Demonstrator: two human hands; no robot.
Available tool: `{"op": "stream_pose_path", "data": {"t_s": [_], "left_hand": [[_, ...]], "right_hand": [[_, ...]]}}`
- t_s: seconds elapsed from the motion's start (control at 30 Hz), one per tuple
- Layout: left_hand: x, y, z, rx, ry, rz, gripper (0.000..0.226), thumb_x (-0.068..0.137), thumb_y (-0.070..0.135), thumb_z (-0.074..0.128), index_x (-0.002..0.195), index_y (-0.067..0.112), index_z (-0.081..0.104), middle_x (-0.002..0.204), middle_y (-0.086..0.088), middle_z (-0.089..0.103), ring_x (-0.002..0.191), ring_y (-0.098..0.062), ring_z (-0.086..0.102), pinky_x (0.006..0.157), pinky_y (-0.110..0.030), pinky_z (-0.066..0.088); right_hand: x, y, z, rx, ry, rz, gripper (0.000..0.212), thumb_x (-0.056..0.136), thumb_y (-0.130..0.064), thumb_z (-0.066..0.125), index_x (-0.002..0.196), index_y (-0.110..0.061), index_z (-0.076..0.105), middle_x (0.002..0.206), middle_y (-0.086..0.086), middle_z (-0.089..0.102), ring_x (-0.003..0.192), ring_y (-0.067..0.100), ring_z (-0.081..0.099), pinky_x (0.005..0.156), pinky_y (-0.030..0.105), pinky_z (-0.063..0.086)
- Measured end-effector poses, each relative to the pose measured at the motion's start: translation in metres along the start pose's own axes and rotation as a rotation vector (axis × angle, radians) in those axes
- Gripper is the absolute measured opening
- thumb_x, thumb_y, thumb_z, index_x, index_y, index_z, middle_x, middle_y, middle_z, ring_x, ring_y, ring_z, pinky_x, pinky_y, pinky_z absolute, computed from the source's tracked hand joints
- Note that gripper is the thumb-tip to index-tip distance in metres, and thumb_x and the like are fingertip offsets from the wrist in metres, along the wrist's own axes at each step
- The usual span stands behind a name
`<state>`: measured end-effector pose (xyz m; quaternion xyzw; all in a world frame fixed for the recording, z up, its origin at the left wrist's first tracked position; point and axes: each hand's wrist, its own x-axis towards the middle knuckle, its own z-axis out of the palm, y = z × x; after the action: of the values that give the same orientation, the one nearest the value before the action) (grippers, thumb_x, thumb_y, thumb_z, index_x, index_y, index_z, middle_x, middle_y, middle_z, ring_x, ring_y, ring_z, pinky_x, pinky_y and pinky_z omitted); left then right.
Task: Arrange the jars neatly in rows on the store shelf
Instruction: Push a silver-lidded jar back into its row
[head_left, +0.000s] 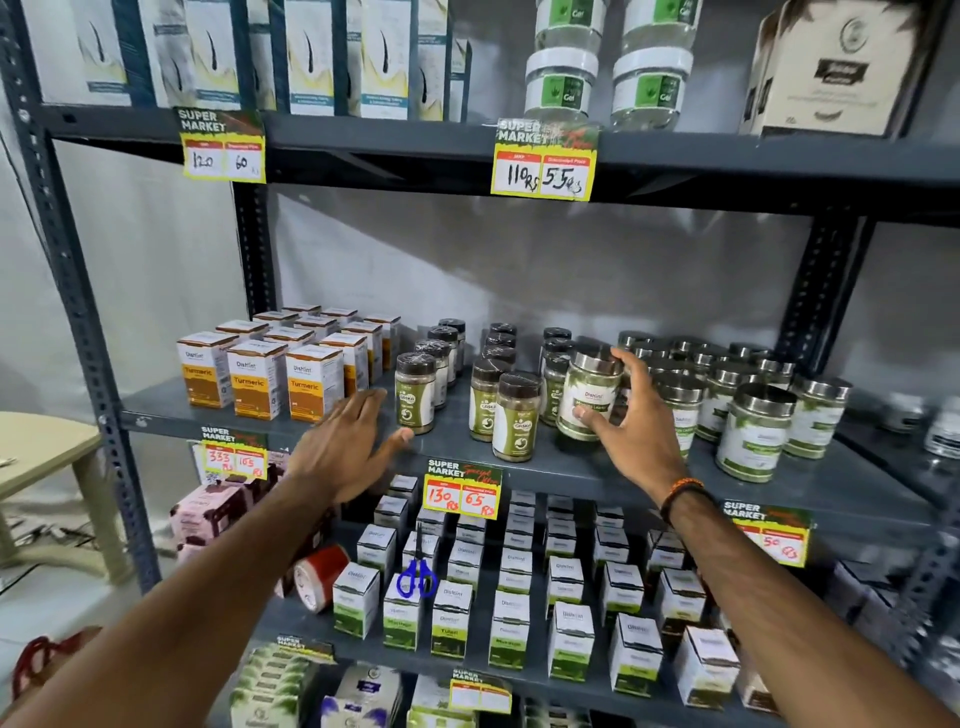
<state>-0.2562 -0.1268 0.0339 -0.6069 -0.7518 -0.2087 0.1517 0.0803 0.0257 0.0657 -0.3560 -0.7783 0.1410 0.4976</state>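
On the grey middle shelf (571, 470) stand rows of slim brown-capped jars (415, 392) and, to their right, wider silver-lidded jars (753, 431) with green-and-white labels. My right hand (631, 423) grips one silver-lidded jar (589, 395), tilted, just right of the brown-capped rows. One brown-capped jar (514, 415) stands further forward than its neighbours. My left hand (348, 441) hovers with fingers spread at the shelf's front edge, its thumb close to the front-left brown-capped jar, holding nothing.
Orange turmeric boxes (260, 379) fill the left of the same shelf. Below, rows of white-and-green boxes (511, 613), blue scissors (417, 577) and a red tape roll (317, 577). Gel jars (602, 78) stand on the shelf above. Price tags (462, 491) hang on the edges.
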Motion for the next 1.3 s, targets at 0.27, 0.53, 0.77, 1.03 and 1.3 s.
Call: {"op": "stream_pose_path", "data": {"t_s": [0.27,0.53,0.77,1.03,1.3], "left_hand": [[0.021,0.098,-0.062,-0.032,0.284,0.166,0.078,0.1,0.067,0.032,0.153,0.009,0.036,0.156,-0.016,0.043,0.145,-0.034,0.04,0.117,-0.052,0.034],[0.045,0.229,-0.041,-0.025,0.256,0.417,0.08,0.101,0.064,0.034,0.154,0.005,0.036,0.158,-0.021,0.042,0.147,-0.035,0.035,0.123,-0.043,0.021],[0.052,0.272,0.028,-0.03,-0.027,0.351,0.088,0.098,0.076,0.022,0.159,0.014,0.024,0.165,-0.011,0.032,0.151,-0.03,0.03,0.116,-0.051,0.037],[0.055,0.269,0.077,-0.021,-0.233,0.286,0.09,0.092,0.08,0.016,0.157,0.02,0.027,0.167,-0.003,0.028,0.146,-0.028,0.037,0.102,-0.054,0.048],[0.056,0.269,0.084,-0.016,-0.241,0.288,0.082,0.096,0.077,0.017,0.154,0.022,0.036,0.161,-0.001,0.041,0.139,-0.026,0.047,0.103,-0.05,0.047]], "right_hand": [[0.0,-0.013,-0.092,-0.032,0.122,-0.07,0.085,0.084,-0.025,0.084,0.152,-0.033,0.034,0.138,0.001,0.063,0.113,0.018,0.064,0.1,0.037,0.053],[-0.006,0.023,-0.192,-0.105,0.22,-0.026,0.086,0.084,-0.024,0.083,0.152,-0.036,0.032,0.136,-0.003,0.063,0.115,0.017,0.064,0.102,0.034,0.049],[-0.023,0.089,-0.243,-0.14,0.228,0.101,0.086,0.088,-0.015,0.079,0.154,-0.035,0.028,0.136,0.0,0.062,0.115,0.022,0.064,0.104,0.038,0.049],[-0.037,0.15,-0.242,-0.214,0.123,0.213,0.086,0.087,-0.008,0.078,0.151,-0.031,0.026,0.138,0.007,0.061,0.124,0.027,0.059,0.11,0.042,0.044],[-0.04,0.16,-0.227,-0.175,0.088,0.296,0.088,0.088,-0.002,0.076,0.155,-0.027,0.025,0.135,0.006,0.063,0.115,0.019,0.058,0.11,0.04,0.043]]}}
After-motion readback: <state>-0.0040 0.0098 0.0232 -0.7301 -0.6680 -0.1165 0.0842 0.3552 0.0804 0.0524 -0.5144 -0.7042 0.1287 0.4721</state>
